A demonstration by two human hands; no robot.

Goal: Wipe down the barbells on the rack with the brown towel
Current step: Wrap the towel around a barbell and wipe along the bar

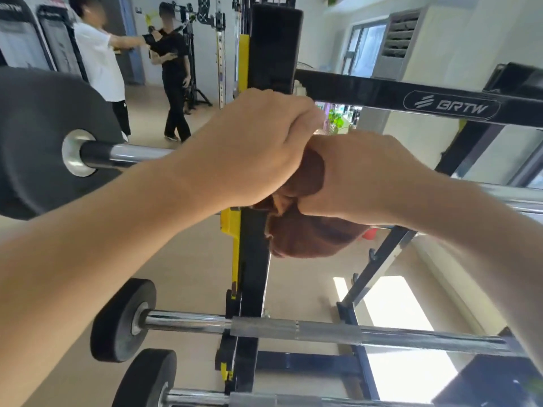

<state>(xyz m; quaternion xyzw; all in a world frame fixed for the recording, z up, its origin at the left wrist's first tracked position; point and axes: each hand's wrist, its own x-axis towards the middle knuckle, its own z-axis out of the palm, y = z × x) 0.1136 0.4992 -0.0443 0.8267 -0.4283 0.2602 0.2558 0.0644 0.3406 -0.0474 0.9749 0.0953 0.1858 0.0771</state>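
The brown towel (308, 236) is bunched around the top barbell (126, 155) next to the black rack upright (274, 48). My left hand (249, 148) closes over the towel from the left, and my right hand (361, 177) grips it from the right; the two hands touch. Part of the towel hangs below my right hand. The top barbell carries a large black plate (35, 142) at its left end, and its shaft runs on to the right behind my right forearm. A second barbell (323, 330) and a third barbell (205, 399) rest lower on the rack.
The rack has yellow hooks (230, 227) and a black crossbar (440, 104) marked BRTW. Two people (100, 63) stand at a cable machine in the far left. An air-conditioning unit (399, 39) stands by the window at the far right. Sunlight falls on the floor (396, 318).
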